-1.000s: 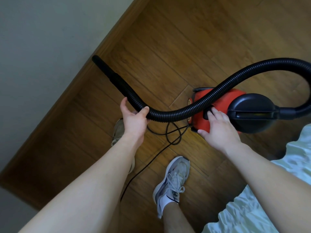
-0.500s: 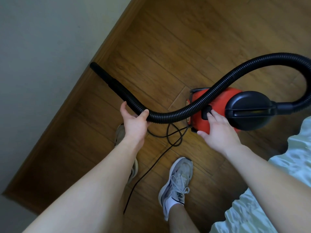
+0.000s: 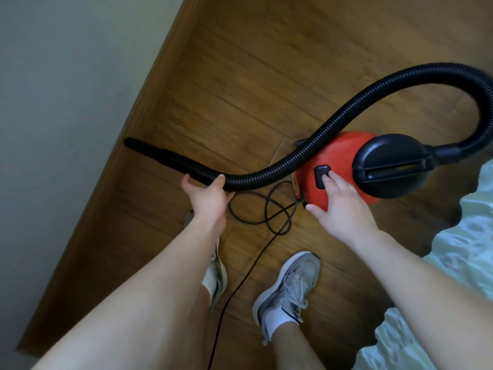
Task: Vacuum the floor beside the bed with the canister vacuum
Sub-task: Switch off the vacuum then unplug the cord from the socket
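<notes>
A red canister vacuum (image 3: 336,156) with a black lid stands on the wooden floor (image 3: 240,76). Its ribbed black hose (image 3: 306,148) loops from the right side over the body to the left and ends in a smooth black nozzle (image 3: 149,150) that points at the wall. My left hand (image 3: 208,198) grips the hose from below, just behind the nozzle. My right hand (image 3: 341,206) lies flat on the red body, with a fingertip on the black switch (image 3: 320,173). The bed (image 3: 458,263) with pale sheets fills the lower right.
The black power cord (image 3: 256,209) lies coiled on the floor between hose and canister and trails down past my grey trainers (image 3: 290,284). A wooden skirting board (image 3: 112,182) and a pale wall (image 3: 66,89) run along the left. The strip of floor between wall and bed is narrow.
The nozzle has swung lower and flatter, toward the wall. My right hand has slid on the canister, so the black switch now shows under a fingertip. The view has shifted slightly.
</notes>
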A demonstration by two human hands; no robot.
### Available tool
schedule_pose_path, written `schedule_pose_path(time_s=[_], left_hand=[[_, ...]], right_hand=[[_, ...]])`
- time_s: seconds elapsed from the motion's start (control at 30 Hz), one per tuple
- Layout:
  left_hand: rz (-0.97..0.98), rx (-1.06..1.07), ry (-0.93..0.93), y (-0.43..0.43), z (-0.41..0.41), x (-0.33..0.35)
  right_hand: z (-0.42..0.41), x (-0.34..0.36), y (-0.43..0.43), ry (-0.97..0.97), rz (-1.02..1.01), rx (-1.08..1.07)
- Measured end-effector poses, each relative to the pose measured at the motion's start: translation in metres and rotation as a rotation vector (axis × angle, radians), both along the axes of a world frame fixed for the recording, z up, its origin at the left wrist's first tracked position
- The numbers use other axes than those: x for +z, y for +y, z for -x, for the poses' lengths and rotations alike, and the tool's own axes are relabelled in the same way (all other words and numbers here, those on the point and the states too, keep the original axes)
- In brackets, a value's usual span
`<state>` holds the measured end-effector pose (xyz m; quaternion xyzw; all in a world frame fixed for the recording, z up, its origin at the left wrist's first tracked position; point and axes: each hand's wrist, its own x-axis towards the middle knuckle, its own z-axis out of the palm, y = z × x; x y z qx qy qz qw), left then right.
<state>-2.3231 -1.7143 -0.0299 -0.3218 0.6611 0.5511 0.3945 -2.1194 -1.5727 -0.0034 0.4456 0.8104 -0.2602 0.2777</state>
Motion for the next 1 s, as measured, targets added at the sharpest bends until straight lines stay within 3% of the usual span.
schedule_pose_path(time_s=[0.2,0.43,0.67,1.0], left_hand=[[0.024,0.056,-0.007,0.011,-0.006,-0.021],[0.083,0.319,-0.118,0.026,-0.004,-0.042],[0.154,0.229,-0.093,0.021,-0.001,-0.038],[0.110,-0.125,0.034,0.014,-0.004,-0.015]], right_hand=[[0.012,-0.016,-0.006,0.035,-0.032,-0.011],[0.004,-0.023,-0.007,0.059,-0.095,-0.004],[-0.001,-0.021,-0.004,0.071,-0.083,-0.017],[0.008,-0.004,-0.004,0.068,-0.065,-0.042]])
